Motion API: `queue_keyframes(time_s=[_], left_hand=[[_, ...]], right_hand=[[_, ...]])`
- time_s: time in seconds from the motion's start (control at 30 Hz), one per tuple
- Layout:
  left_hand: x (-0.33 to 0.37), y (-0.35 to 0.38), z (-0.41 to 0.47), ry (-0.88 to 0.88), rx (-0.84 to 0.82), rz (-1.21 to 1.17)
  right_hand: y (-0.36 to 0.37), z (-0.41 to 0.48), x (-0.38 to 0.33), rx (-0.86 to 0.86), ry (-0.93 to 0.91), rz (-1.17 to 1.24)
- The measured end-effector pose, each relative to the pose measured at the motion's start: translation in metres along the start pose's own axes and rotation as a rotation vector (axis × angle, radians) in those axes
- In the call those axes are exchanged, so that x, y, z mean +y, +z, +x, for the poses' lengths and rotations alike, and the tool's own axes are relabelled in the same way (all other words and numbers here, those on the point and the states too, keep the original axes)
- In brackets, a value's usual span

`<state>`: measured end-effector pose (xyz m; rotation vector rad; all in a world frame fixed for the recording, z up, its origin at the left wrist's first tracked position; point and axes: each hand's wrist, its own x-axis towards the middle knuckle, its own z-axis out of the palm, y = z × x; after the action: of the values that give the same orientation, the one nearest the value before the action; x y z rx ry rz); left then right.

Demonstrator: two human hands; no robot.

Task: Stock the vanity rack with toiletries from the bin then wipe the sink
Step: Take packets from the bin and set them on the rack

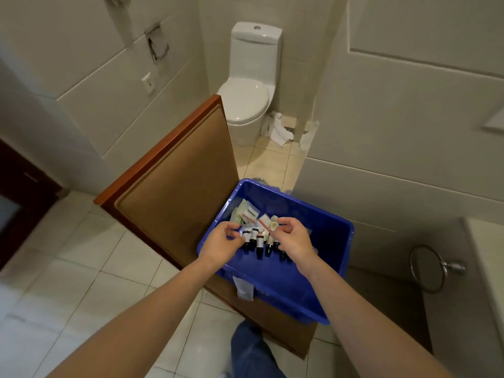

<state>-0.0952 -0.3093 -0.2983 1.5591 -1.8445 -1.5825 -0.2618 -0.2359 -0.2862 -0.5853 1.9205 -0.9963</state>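
Bare forearms [136,323] reach out from the bottom corners, over a denim-covered knee [251,347], and meet above the bin [286,290].

It is a deep blue plastic tub with a rolled rim, sitting tilted against a brown wooden panel [177,186] with a red-brown edge. I cannot tell whether it rests on the panel or only leans on it. Inside lie several small dark bottles [259,242] with white labels, lying side by side, and behind them a loose heap of white sachets [251,214]. A clear packet [242,287] hangs over the near rim.

The left hand [223,241] is just inside the bin's left wall, fingers curled, its grip narrow and pinching the edge of a clear wrapper [241,231] above the bottles. The right hand [293,238] is bent at the wrist, with thumb and forefinger pinching a small white item [274,223]. The two hands are near each other but apart.

Pale floor tiles [81,268] spread wide to the left of the panel. To the right a tiled wall [381,159] stands close to the bin — a metal towel ring [428,268] hangs lower down on that side. Beyond the bin a narrow strip of floor leads to a white toilet [251,85], with crumpled white paper [278,129] on the floor beside its base.
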Motion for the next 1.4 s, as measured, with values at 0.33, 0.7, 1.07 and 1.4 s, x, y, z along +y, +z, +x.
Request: queue_keyframes(time_s=[0.33,0.7,1.07,1.4], left_hand=[[-0.014,0.018,0.098,-0.217,0.019,-0.042],[-0.074,0.057,0.189,-0.381,-0.001,-0.110],[-0.124,0.080,0.234,-0.572,0.053,-0.289],[-0.135,0.094,0.262,-0.592,0.121,-0.426]], right_hand=[[0.025,0.116,0.012,-0.128,0.120,-0.039],[0.067,0.217,0.058,-0.132,0.186,0.001],[0.091,0.268,0.100,-0.153,0.164,-0.029],[0.106,0.294,0.112,-0.206,0.134,-0.016]])
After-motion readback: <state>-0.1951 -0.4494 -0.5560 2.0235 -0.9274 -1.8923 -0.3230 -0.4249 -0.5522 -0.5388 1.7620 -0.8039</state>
